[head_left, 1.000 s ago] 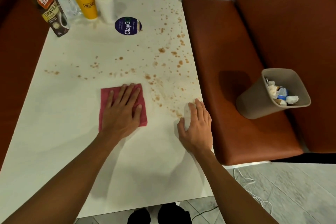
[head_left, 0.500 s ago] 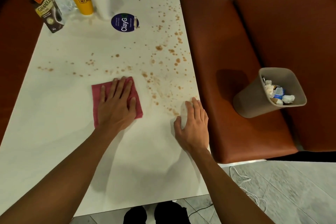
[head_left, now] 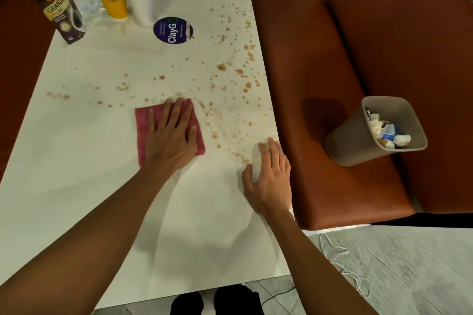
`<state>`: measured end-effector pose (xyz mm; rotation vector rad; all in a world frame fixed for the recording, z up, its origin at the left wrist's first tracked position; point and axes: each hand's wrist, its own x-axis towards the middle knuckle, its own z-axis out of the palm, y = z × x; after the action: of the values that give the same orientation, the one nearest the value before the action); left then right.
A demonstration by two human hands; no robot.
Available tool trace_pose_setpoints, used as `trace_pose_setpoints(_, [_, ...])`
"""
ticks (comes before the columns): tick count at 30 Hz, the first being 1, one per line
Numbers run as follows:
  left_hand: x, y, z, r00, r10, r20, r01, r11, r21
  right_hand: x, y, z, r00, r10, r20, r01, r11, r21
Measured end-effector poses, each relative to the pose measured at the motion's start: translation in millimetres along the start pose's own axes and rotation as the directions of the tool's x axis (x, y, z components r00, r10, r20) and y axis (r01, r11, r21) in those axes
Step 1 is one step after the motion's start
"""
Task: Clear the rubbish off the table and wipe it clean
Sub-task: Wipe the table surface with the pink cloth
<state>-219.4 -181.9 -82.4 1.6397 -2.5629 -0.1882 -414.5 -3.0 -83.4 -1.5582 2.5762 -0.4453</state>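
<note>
White table (head_left: pixel 89 174) filled centre, brown spots (head_left: pixel 222 66) at upper right. Tan bin (head_left: pixel 350 146) with rubbish (head_left: pixel 389 133) sat at right. Pink cloth (head_left: pixel 140 135) mid-frame; left hand (head_left: pixel 169 140) lay flat on it, fingers straight. Right hand (head_left: pixel 270 181) beside, fingers extended over pale lump (head_left: pixel 256 161), possibly tissue.

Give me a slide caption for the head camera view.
Left hand presses a pink cloth on the stained white table, right hand flat near its edge.

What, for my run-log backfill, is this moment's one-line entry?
phase: wiping | left hand: flat on pink cloth | right hand: flat at table edge | brown spots: beyond cloth | bin: on bench
</note>
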Motion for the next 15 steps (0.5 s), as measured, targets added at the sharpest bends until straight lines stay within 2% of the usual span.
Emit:
trace_pose_setpoints(3, [8, 26, 2, 0.998, 0.056, -0.005, -0.056, 0.998, 0.034, 1, -1, 1, 1.000, 0.005, 0.002, -0.005, 1.000, -0.007])
trace_pose_setpoints(6, [-22, 9, 4, 0.988, 0.155, 0.004, -0.155, 0.987, 0.041, 0, 0, 1, 1.000, 0.009, 0.010, -0.009, 1.000, -0.009])
trace_pose_setpoints(10, [-33, -21, -2, 0.997, 0.079, 0.008, -0.079, 0.997, 0.021, 0, 0, 1, 1.000, 0.008, 0.012, -0.008, 1.000, -0.008])
trace_pose_setpoints(13, [-3, 0, -1, 1.000, -0.017, 0.002, 0.017, 1.000, 0.004, 1, -1, 1, 1.000, 0.013, 0.015, -0.012, 1.000, -0.010])
trace_pose_setpoints(15, [5, 22, -1, 1.000, -0.004, 0.001, 0.004, 1.000, 0.011, 1, -1, 1, 1.000, 0.014, 0.015, -0.014, 1.000, -0.010])
